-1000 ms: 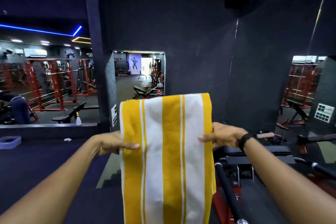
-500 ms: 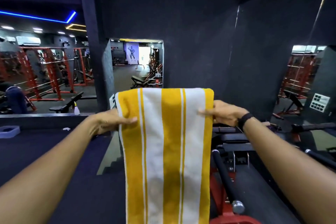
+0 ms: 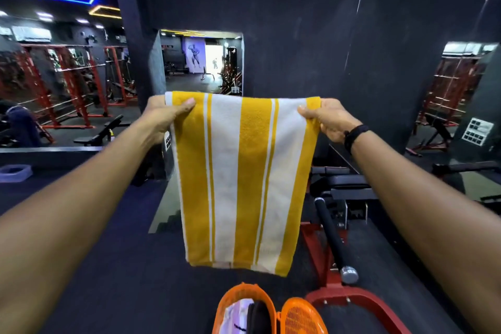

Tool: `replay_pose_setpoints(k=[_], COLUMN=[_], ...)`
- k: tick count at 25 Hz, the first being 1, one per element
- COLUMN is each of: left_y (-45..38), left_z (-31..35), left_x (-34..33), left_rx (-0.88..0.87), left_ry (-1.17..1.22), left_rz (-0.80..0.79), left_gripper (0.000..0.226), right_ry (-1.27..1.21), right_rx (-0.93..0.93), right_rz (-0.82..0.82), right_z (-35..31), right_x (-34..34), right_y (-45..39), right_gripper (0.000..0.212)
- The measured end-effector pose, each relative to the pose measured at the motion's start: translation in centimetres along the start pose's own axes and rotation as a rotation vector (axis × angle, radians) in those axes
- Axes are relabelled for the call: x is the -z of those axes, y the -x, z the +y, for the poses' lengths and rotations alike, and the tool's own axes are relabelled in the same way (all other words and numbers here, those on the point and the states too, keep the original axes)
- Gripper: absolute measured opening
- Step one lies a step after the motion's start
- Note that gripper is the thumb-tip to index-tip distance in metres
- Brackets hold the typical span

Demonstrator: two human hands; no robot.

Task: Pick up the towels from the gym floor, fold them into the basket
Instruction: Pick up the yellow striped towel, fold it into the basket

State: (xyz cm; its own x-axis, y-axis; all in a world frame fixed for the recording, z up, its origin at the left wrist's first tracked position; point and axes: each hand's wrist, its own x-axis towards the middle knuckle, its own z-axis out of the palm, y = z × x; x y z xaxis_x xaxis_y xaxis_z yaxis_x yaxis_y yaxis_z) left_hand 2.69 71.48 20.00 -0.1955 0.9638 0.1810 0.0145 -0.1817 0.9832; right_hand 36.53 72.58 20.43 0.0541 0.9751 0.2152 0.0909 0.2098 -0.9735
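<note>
I had 1 head-worn view, looking forward and down along both outstretched arms, close on the left hand [image 3: 165, 114] and right hand [image 3: 325, 119], floor beneath their fingers.

Towel [image 3: 241, 179]: hangs between both hands, directly above and beyond the basket.
Left hand [image 3: 165, 116]: at the towel's upper left corner.
Right hand [image 3: 325, 119]: at the towel's upper right corner.
Basket [image 3: 245, 306]: on the floor, below the towel, nearest the viewer.
Barbell [image 3: 332, 236]: right of the towel, on the frame beside the basket.
Bench [image 3: 344, 184]: behind the barbell.
</note>
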Motion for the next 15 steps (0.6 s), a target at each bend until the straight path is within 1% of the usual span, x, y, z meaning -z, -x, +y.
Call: replay_pose_setpoints(k=[2,5,6,8,9,10,12,14,15], left_y=[-0.5,-0.6,-0.5,-0.3,-0.3,-0.3,-0.4,-0.5,-0.5], left_z=[1.2,2.1,2.2,2.1,2.0,2.0,2.1,2.1,2.0], left_x=[-0.1,0.0,0.0,0.0,-0.2,-0.4,-0.9,-1.2,-1.3], left_rx=[-0.052,-0.091,-0.1,-0.086,-0.064,-0.033,0.029,0.031,0.016], left_ry=[0.025,0.019,0.041,0.113,0.173,0.251,0.398,0.444,0.427], left_rz=[-0.001,-0.068,-0.07,-0.058,-0.047,-0.025,0.035,0.045,0.041], left_gripper=[0.012,0.022,0.02,0.013,0.013,0.018,0.031,0.03,0.029], right_ry=[-0.01,-0.033,-0.036,-0.052,-0.086,-0.139,-0.234,-0.277,-0.305], right_rx=[0.044,0.059,0.048,0.014,0.007,0.012,0.053,0.08,0.071], right_rz=[0.041,0.034,0.017,-0.026,-0.042,-0.038,0.045,0.147,0.156], right_z=[-1.2,-2.2,-2.5,-2.8,-2.8,-2.6,-2.0,-1.4,-1.1], right_x=[-0.1,0.5,0.8,1.4,1.4,1.3,0.8,0.7,0.9], right_y=[-0.6,-1.1,-1.1,-1.1,-1.0,-1.0,-0.9,-0.9,-0.9], right_gripper=[0.008,0.003,0.008,0.012,0.012,0.013,0.013,0.023,0.029])
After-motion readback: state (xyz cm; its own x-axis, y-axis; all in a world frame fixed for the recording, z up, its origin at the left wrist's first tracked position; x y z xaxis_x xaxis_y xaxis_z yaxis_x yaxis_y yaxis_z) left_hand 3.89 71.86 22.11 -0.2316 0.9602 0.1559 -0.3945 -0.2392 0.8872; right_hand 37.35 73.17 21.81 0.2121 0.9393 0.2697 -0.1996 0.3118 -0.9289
